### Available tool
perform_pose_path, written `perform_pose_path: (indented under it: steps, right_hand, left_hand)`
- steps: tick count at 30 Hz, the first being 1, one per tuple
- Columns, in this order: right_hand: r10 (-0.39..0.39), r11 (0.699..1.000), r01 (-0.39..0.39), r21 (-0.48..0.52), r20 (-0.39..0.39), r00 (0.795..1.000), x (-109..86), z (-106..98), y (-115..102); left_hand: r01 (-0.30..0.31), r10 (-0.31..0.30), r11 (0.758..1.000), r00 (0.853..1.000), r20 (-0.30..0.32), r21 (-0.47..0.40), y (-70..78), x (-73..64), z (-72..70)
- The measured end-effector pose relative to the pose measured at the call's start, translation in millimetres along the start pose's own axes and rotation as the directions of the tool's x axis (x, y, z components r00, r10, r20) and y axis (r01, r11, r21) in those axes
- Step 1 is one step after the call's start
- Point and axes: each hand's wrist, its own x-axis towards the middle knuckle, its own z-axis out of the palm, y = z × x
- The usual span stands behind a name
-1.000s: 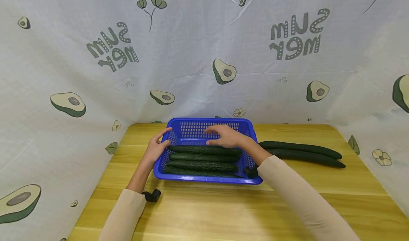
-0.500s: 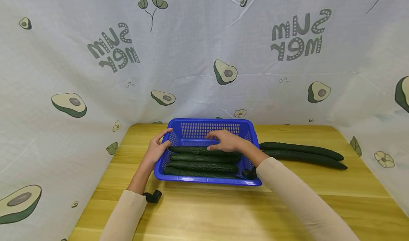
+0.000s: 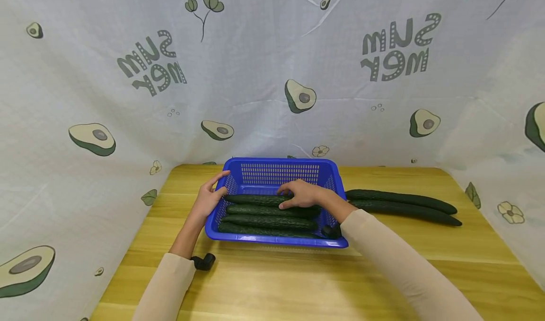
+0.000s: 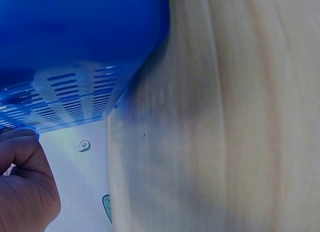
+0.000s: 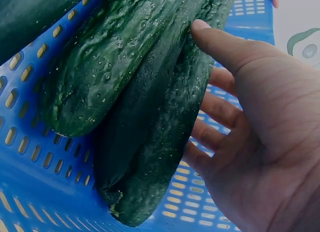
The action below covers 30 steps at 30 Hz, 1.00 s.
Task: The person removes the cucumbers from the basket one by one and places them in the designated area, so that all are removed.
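A blue plastic basket [image 3: 276, 240] with slotted walls stands on the table, with several long dark green cucumbers [image 3: 272, 221] side by side in its nearer part. My left hand [image 3: 207, 200] holds the basket's left rim; the left wrist view shows its curled fingers [image 4: 22, 147] at the basket wall. Inside the basket, my right hand [image 3: 303, 193] grips the farthest cucumber [image 3: 255, 199] near its right half. From the right wrist, the thumb [image 5: 220, 42] lies on top of that cucumber and the fingers reach round its far side, partly hidden.
Two more long cucumbers [image 3: 404, 203] lie on the wooden table [image 3: 272, 283] just right of the basket. Behind the table hangs a white cloth [image 3: 255, 75] printed with avocados. A black wrist device [image 3: 203, 261] shows at the left forearm.
My right hand has come down and slightly toward me, from over the basket's back part onto the farthest cucumber. My left hand stays on the rim.
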Motion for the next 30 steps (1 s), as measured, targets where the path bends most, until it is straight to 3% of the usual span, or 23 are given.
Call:
perform_pose_path:
  steps: [18,30]
  right_hand:
    - [0.013,0.999,-0.010,0.053,-0.060,0.998,-1.7,-2,-7]
    - [0.015,1.000,-0.012,0.018,-0.196,0.981,-10.8,-13,-9]
  left_hand:
    - [0.005,-0.005,1.000,1.000,0.015,0.003,0.8,-1.0,-3.4]
    - [0.000,0.000,1.000,0.999,0.037,0.007,1.0,-0.8,-2.8]
